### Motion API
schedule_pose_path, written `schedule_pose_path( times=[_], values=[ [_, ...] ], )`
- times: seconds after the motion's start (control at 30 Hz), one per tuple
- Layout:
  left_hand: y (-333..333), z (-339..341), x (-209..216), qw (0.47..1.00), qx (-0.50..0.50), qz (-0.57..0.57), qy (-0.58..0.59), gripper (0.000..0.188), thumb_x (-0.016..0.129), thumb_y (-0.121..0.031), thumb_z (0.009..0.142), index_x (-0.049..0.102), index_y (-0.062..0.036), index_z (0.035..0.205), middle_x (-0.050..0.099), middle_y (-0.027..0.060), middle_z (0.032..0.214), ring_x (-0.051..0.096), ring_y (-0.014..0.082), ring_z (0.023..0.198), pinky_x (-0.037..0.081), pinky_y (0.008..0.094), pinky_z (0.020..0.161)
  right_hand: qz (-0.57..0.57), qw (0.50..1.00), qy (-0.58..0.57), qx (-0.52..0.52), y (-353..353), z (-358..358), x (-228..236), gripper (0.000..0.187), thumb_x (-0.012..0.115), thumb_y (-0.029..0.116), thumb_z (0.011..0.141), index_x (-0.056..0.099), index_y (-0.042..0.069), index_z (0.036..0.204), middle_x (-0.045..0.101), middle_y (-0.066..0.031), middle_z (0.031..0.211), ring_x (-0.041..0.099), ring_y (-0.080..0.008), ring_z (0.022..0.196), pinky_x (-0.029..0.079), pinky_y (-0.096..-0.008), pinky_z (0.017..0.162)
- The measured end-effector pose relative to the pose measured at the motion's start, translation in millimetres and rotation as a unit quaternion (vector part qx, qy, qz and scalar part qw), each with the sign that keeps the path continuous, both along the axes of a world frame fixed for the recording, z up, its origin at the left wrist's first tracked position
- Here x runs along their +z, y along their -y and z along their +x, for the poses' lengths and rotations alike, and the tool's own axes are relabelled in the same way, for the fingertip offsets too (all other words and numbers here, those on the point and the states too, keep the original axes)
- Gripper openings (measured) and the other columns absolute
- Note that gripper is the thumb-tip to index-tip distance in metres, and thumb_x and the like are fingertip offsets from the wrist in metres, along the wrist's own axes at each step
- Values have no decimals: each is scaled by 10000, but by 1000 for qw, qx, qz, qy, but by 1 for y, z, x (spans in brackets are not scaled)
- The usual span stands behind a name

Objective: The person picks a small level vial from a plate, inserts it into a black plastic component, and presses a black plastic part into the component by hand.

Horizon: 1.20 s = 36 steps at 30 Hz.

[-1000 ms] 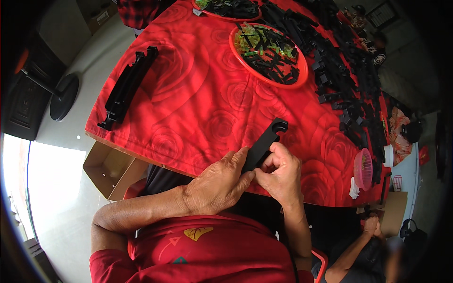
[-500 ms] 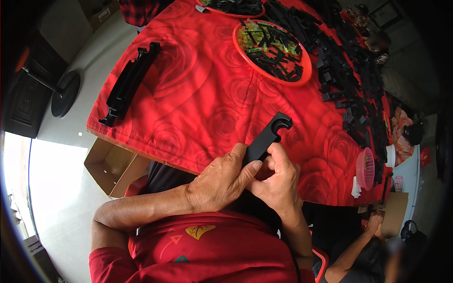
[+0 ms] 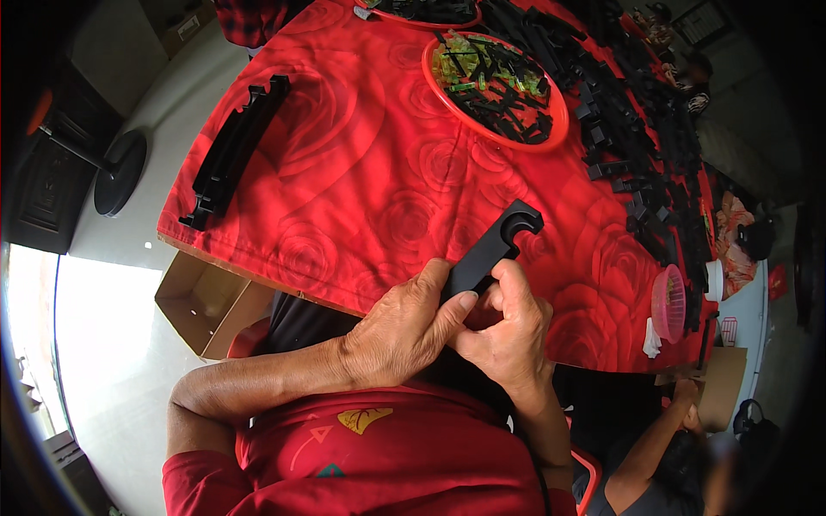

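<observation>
While left hand [image 3: 404, 331] fingers grasp black bracket [image 3: 495, 247] base; right hand [image 3: 508, 331] fingers pinch beneath.

Both hands meet at the near edge of the surface [image 3: 344, 172]: left hand [image 3: 400, 331] beside right hand [image 3: 508, 331], a slotted plastic bar [image 3: 492, 248] rising between them. Far left on the surface lies a long notched rail [image 3: 234, 148]. Behind the bar, a round tray [image 3: 497, 90] holds small parts. A small basket [image 3: 668, 303] sits right; a cardboard box [image 3: 202, 303] sits on the floor below.
</observation>
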<state>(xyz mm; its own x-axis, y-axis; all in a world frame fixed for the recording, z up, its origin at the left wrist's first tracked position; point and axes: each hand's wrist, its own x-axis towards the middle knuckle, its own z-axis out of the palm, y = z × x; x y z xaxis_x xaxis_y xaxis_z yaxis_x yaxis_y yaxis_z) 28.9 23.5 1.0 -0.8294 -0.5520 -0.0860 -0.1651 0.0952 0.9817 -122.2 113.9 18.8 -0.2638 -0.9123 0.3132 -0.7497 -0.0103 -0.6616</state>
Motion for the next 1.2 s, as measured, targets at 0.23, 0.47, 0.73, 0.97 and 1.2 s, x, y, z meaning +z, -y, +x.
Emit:
schedule_pose_path(
  times=[0.23, 0.47, 0.73, 0.97, 1.2],
  values=[
    [-1, 0, 0, 1000, -4, 8, 7, 391, 512, -339, 1104, 442, 36, 1192, 633, 299, 816, 694, 504, 850, 514, 535, 675, -8, 1000, -16, -5, -1, 2, 2, 506, 910, 137, 726, 546, 55, 1068, 682, -47, 728, 716, -189, 618, 568, -329, 565],
    [-2, 1, 1, 1000, -9, 5, 6, 385, 507, -339, 1107, 441, 35, 1171, 627, 298, 805, 689, 503, 821, 511, 535, 663, 7, 1000, -11, -14, -4, 3, -1, 518, 909, 145, 728, 551, 47, 1089, 685, -46, 738, 717, -202, 618, 573, -332, 567],
    [-2, 0, -4, 999, 10, -26, -31, 397, 507, -338, 1106, 434, 50, 1139, 635, 310, 819, 686, 511, 821, 513, 552, 666, -11, 1000, 22, -6, -1, 3, -8, 555, 902, 101, 714, 564, 33, 1149, 607, -24, 633, 611, -102, 533, 487, -279, 521],
    [-1, 1, -3, 1000, 21, -8, -10, 346, 519, -317, 1098, 442, 20, 1108, 632, 321, 759, 670, 526, 761, 485, 568, 608, 39, 998, 41, 0, -1, 4, -3, 580, 884, 124, 763, 541, 25, 1219, 688, -65, 748, 697, -170, 621, 551, -323, 575],
    [35, 19, 7, 982, 134, -133, 16, 330, 572, -303, 1075, 456, 5, 1103, 619, 287, 664, 675, 497, 659, 478, 568, 507, -68, 986, 133, 77, -6, -3, -3, 795, 833, 54, 824, 429, -26, 1504, 753, -104, 878, 705, -118, 712, 564, -264, 646]
  ],
)
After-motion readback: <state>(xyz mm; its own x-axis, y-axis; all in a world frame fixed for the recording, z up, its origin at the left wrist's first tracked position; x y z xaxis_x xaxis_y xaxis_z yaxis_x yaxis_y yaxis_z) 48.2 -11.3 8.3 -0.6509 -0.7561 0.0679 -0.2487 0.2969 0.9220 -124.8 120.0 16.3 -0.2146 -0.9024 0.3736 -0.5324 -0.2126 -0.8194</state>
